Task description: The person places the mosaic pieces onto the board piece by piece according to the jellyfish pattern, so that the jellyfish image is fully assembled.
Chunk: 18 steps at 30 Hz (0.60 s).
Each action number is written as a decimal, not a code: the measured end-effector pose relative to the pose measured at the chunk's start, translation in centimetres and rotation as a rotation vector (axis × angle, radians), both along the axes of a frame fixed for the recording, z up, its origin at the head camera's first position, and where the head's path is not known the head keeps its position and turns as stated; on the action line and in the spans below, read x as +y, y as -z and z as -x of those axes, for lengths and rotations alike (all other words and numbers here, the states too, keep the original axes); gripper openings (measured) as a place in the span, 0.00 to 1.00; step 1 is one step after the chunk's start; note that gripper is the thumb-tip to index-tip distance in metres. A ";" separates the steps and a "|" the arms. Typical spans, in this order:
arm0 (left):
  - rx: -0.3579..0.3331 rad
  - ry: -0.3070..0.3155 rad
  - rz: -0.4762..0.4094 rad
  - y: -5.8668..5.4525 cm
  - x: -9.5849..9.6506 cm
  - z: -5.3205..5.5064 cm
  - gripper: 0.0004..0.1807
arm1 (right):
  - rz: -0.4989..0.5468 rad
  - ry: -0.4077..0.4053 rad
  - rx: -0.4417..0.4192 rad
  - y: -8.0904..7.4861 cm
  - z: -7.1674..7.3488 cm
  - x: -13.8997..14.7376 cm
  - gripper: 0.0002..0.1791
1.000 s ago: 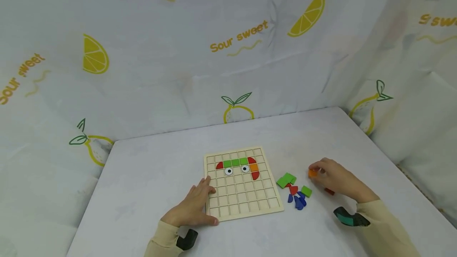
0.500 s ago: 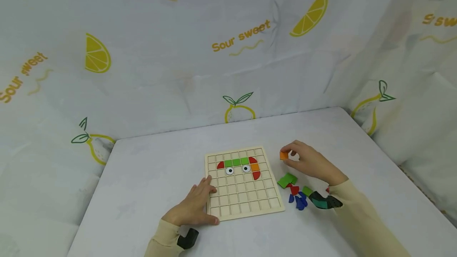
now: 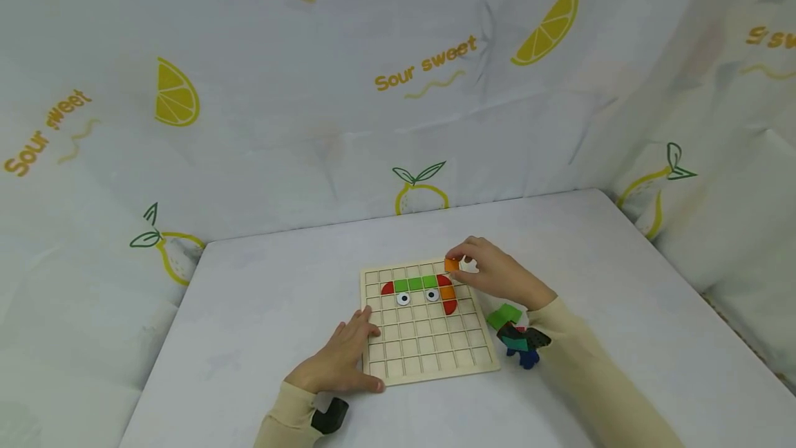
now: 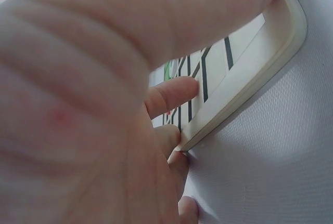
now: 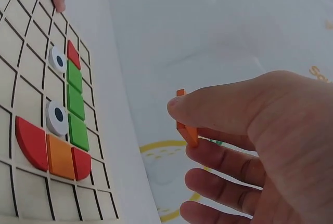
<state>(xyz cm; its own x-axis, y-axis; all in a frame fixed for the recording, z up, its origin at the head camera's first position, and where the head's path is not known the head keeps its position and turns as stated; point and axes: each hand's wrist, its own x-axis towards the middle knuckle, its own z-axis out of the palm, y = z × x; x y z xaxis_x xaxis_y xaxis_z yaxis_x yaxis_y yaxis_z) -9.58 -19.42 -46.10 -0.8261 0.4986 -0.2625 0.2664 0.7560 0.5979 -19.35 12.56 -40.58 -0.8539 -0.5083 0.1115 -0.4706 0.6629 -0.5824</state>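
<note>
My right hand pinches an orange square tile between thumb and fingertips, over the far right corner of a wooden grid board. On the board lie a row of green square tiles, red quarter-round tiles, an orange tile and two white eye discs. My left hand rests at the board's near left side, fingers spread. In the left wrist view, the index finger lies over the grid and the thumb reaches the frame.
Right of the board lie loose green tiles and blue pieces, partly hidden by the black-and-teal wrist strap. The white table meets a lemon-printed cloth backdrop at its far edge.
My right hand has carried the orange tile leftward from the right of the loose pieces to over the board's far right corner. My left hand has stayed at the board's side.
</note>
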 end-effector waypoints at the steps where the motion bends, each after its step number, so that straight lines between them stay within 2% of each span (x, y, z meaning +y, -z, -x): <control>1: 0.000 0.000 -0.001 -0.1 0.0 0.0 0.43 | 0.001 -0.011 0.003 0.0 0.1 -0.3 0.15; 11: -0.009 -0.011 0.004 0.1 0.1 0.1 0.42 | 0.034 -0.052 -0.068 0.7 0.9 -3.6 0.16; 18: -0.009 -0.014 -0.006 0.1 0.0 0.2 0.42 | 0.031 -0.083 -0.063 1.7 1.2 -5.4 0.15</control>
<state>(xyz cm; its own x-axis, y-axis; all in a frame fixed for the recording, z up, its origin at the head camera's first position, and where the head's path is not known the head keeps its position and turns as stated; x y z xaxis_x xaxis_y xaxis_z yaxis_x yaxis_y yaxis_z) -9.80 -19.37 -46.23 -0.8309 0.4883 -0.2667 0.2502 0.7562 0.6046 -20.59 7.16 -42.33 -0.8147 -0.5750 0.0753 -0.4850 0.6045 -0.6319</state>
